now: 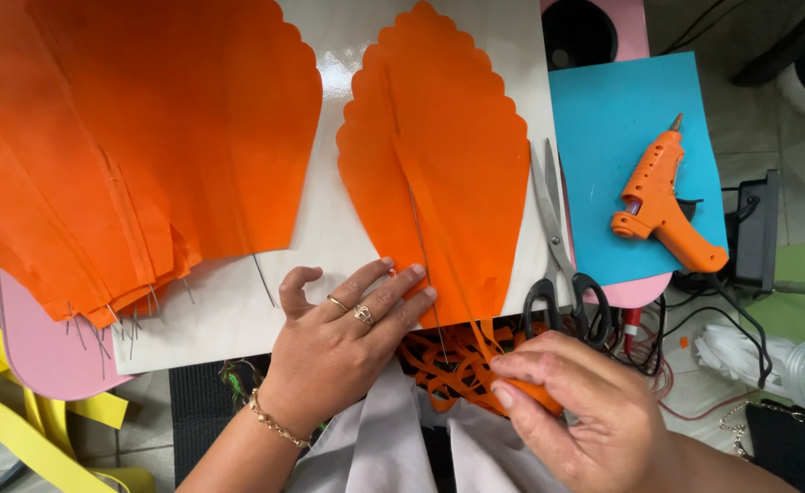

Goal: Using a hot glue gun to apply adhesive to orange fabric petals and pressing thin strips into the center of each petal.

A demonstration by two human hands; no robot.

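Orange paper petal under flat, spread left hand, right hand grip pinching orange strip

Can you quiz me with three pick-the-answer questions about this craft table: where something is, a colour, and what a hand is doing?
1. Where is the glue gun?
A. On the blue sheet
B. On the floor
C. In the left hand

2. What colour is the scalloped petal?
A. Green
B. Orange
C. White

3. What is the left hand doing?
A. Holding the scissors
B. Waving in the air
C. Lying flat on the petal's lower edge

Answers: 1 A, the gun rests on the blue sheet at the right. 2 B, the petal is plainly orange. 3 C, its fingers press the paper, while the right hand pinches an orange strip.
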